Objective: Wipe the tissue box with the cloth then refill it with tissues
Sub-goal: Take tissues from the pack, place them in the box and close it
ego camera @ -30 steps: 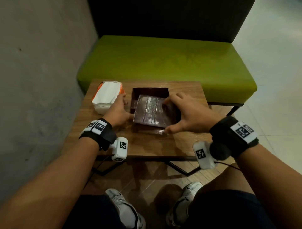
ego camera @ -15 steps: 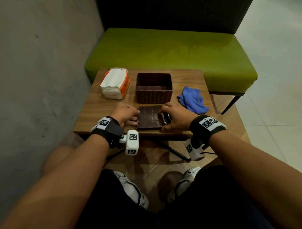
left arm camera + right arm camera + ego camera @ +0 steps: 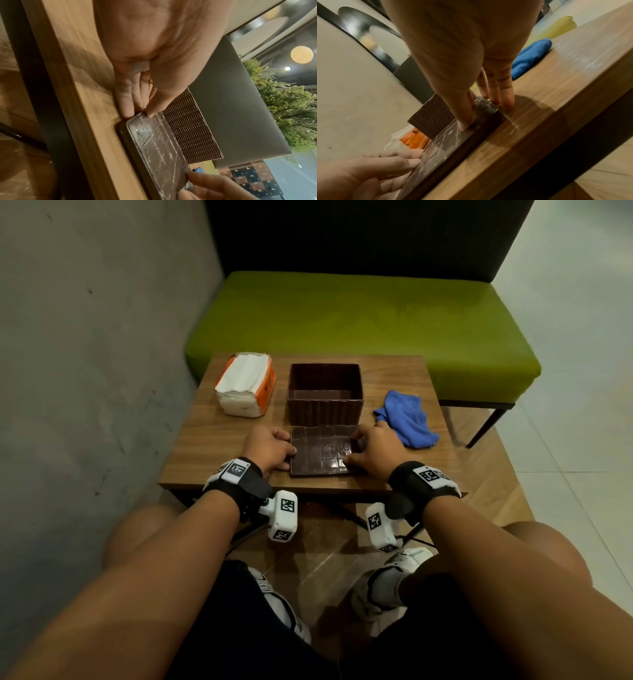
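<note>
At the far left of the wooden table (image 3: 219,440) lay the opened tissue pack (image 3: 245,385), white sheets showing through its orange wrapper, untouched as far as could be seen. Beside it stood the woven tissue box (image 3: 324,395), open-topped and apparently empty inside, so the refill was not yet done. Just in front of the box the box lid (image 3: 320,450) lay flat near the table's front edge. The left hand (image 3: 269,448) pinched the lid's left edge between thumb and curled fingers; the right hand (image 3: 375,451) gripped the right edge the same way, thumb on top and fingers down the side. To the right, near the right hand but apart from it, the blue cloth (image 3: 406,419) sat crumpled and unheld. By my reading the box was merely opened: wiping had not visibly begun, and filling and closing remained.
</note>
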### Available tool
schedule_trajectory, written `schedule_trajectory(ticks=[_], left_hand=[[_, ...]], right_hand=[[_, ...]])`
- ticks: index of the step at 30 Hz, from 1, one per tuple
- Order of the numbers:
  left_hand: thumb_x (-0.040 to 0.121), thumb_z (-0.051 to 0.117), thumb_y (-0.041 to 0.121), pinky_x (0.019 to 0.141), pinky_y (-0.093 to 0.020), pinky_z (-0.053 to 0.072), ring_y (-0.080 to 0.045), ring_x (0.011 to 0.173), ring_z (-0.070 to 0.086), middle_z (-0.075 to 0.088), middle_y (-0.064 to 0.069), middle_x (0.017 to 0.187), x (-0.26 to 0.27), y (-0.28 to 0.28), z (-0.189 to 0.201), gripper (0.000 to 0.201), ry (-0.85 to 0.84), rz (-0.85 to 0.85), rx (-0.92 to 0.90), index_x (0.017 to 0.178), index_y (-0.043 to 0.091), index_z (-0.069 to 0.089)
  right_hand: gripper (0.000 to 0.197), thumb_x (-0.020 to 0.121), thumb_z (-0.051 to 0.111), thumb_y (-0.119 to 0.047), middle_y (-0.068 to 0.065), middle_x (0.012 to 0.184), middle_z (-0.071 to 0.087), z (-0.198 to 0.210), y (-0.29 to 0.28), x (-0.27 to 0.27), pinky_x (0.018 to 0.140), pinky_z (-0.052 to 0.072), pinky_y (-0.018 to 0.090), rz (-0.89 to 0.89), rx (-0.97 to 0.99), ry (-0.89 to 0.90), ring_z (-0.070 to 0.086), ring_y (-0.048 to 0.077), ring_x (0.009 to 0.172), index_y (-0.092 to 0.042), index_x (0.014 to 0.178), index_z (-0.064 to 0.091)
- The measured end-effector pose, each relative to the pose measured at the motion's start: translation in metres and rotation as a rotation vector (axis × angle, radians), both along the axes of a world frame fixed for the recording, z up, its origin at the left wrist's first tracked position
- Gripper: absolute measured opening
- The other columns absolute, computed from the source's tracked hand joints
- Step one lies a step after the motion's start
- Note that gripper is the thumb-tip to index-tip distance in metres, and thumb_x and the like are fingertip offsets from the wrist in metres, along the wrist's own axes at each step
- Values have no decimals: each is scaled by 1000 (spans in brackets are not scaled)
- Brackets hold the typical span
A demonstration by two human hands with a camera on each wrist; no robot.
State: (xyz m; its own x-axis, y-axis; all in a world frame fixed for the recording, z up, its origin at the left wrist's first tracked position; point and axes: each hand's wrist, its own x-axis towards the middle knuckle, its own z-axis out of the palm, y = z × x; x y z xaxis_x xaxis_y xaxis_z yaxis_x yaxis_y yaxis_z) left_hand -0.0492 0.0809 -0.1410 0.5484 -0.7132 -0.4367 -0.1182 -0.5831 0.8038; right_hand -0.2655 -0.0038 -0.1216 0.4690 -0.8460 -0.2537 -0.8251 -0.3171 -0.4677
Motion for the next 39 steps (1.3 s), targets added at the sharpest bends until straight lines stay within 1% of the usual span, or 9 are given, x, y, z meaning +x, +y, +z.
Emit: schedule_trajectory(ticks=[5, 8, 12, 15, 20, 26, 31, 34, 39], left_hand=[[93, 77, -2, 59, -34, 64, -26, 87, 74, 73, -14, 109, 1, -3, 5, 23, -46, -7, 29, 108, 12, 68], [96, 78, 7, 56, -34, 59, -21, 74, 67, 71, -11, 96, 3, -1, 13, 20, -14, -57, 72, 111, 12, 66], [99, 78, 24, 50, -28, 53, -21, 72, 63, 67, -11, 89, 26, -1, 47, 23, -21, -176, 84, 114, 9, 69], [102, 73, 21, 47, -27, 56, -23, 76, 67, 72, -15, 96, 61, -14, 83, 19, -86, -133, -3, 112, 4, 73], [104, 58, 4, 48, -29, 51, -21, 68, 64, 66, -11, 94, 122, -46, 112, 11, -78, 77, -82, 101, 6, 69], [103, 47, -2, 50, -29, 47, -27, 62, 63, 60, -18, 88, 165, -75, 86, 18, -110, 119, 133, 95, 4, 62], [91, 51, -7, 41, -24, 41, -23, 36, 51, 59, -12, 49, 185, -88, 67, 28, -196, 76, 231, 68, 3, 63], [89, 66, 4, 63, -44, 59, -35, 70, 70, 73, -16, 74, 190, -96, 68, 11, -258, 55, 228, 84, -1, 73], [94, 77, 10, 71, -35, 53, -30, 87, 69, 72, -16, 101, 183, -104, 81, 15, -270, -84, 307, 104, 1, 70]], right_hand=[[55, 89, 83, -42, 11, 142, 51, 5, -3, -1, 103, 52, 40, 67, -23, 49, 60, 29, 124, -21, 135, 61], [50, 91, 79, -44, 10, 134, 56, 16, -4, -1, 101, 56, 43, 149, -68, 142, 62, 29, 119, -23, 134, 64], [20, 98, 70, -27, 11, 105, 72, 53, -19, 14, 81, 58, 41, 263, -139, 170, 70, 31, 97, -9, 105, 74], [15, 100, 64, -17, 5, 87, 71, 101, -30, 48, 70, 46, 34, 369, -149, 104, 68, 28, 85, -18, 86, 68], [13, 101, 66, -18, 6, 100, 76, 148, -60, 137, 73, 41, 28, 497, -224, -51, 67, 25, 90, -12, 104, 78], [16, 99, 65, -11, 9, 105, 79, 127, -100, 238, 83, 56, 35, 536, -153, -79, 71, 25, 95, -10, 106, 79], [22, 94, 63, 0, 8, 107, 77, 85, -112, 277, 80, 58, 37, 586, -61, 73, 71, 28, 99, -12, 106, 77], [23, 92, 63, 2, 8, 104, 77, 74, -114, 283, 59, 48, 28, 601, -58, 111, 68, 26, 88, -10, 104, 77], [25, 91, 67, 1, 8, 109, 73, 71, -116, 286, 56, 43, 30, 608, -71, 143, 61, 24, 86, -11, 113, 73]])
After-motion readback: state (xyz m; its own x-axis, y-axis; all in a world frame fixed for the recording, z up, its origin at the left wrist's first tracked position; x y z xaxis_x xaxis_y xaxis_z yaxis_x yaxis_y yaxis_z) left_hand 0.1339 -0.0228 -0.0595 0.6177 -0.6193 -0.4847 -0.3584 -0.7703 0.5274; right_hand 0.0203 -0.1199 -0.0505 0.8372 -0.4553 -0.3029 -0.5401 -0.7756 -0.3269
